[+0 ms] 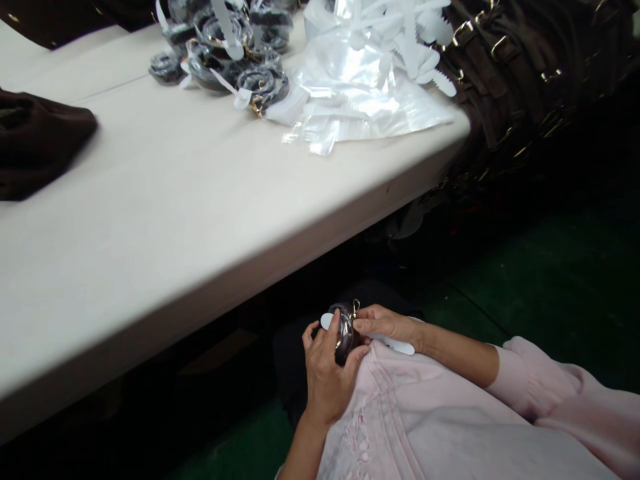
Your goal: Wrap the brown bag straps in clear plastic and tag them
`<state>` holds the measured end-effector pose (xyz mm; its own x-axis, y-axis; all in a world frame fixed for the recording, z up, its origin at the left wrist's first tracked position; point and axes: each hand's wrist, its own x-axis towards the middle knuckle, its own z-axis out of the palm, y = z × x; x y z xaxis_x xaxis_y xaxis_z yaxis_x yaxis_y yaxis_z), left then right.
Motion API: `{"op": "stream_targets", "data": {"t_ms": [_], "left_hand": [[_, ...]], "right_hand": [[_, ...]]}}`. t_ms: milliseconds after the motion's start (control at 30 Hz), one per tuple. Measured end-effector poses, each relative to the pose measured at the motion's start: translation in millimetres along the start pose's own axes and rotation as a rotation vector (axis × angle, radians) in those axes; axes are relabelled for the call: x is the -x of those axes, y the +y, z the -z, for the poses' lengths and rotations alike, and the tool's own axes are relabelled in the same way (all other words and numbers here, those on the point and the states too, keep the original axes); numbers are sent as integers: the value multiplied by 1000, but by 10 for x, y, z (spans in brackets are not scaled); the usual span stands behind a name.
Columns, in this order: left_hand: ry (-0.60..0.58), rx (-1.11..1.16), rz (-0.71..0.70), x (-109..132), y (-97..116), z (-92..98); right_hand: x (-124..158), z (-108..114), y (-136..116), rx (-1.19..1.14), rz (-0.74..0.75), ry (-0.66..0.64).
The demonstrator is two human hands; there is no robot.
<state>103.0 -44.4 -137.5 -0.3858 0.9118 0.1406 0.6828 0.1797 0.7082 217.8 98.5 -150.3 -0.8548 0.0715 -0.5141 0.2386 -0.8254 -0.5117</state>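
My left hand is wrapped round a coiled dark strap with a gold-coloured clasp, held over my lap below the table edge. From the other side my right hand pinches the same coil near its clasp. A white strip hangs under my right wrist, and a rounded white end shows beside my left fingers. Parts of the coil are hidden behind the fingers.
On the white table lie several wrapped strap coils, a pile of clear plastic bags and white toothed strips. Dark straps with gold buckles hang at the right end. A dark brown item sits at left.
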Motion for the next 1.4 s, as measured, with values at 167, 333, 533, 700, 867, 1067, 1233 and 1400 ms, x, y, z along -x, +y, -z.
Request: {"op": "stream_targets", "data": {"t_ms": [167,333,533,700,867,1067,1233,1400], "left_hand": [[-46,-44,-84,-20,4,-4],[-8,69,32,-5,-16,-40],[130,426,521,-18,76,-26],[164,689,660,-76,142,13],[183,807,672,-94,160,-12],[175,810,687,-111,140,31],[68,555,483,-162,189,100],[114,308,380,-158,129,55]], "right_hand": [[1,-34,16,-83,-15,99],[-34,-74,36,-12,110,171],[-90,-119,58,37,182,193],[-94,-141,53,-10,213,171],[-89,-120,47,-30,219,157],[-101,-112,44,12,213,164],[-113,-119,44,19,211,161],[-133,-142,36,148,242,151]]}}
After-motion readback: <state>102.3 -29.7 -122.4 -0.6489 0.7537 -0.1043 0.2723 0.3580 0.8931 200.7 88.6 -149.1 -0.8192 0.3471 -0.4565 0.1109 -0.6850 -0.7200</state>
